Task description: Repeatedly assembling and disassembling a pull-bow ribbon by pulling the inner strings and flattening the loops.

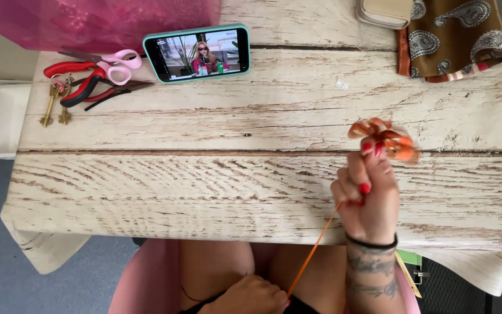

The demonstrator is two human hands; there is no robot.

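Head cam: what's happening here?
A person seated at a wood-patterned table is working with orange ribbon. The right hand holds a looped ribbon bow pinched at its fingertips above the table. The ribbon's tail runs taut down to the left hand, which grips it at the lap. Lying untouched at the far left: pink-handled scissors, red-handled pliers, keys and a phone playing video.

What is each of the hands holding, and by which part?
The right hand pinches an orange ribbon bow at its base with the fingertips. The left hand, by the lap, grips the far end of the ribbon tail, pulled taut.
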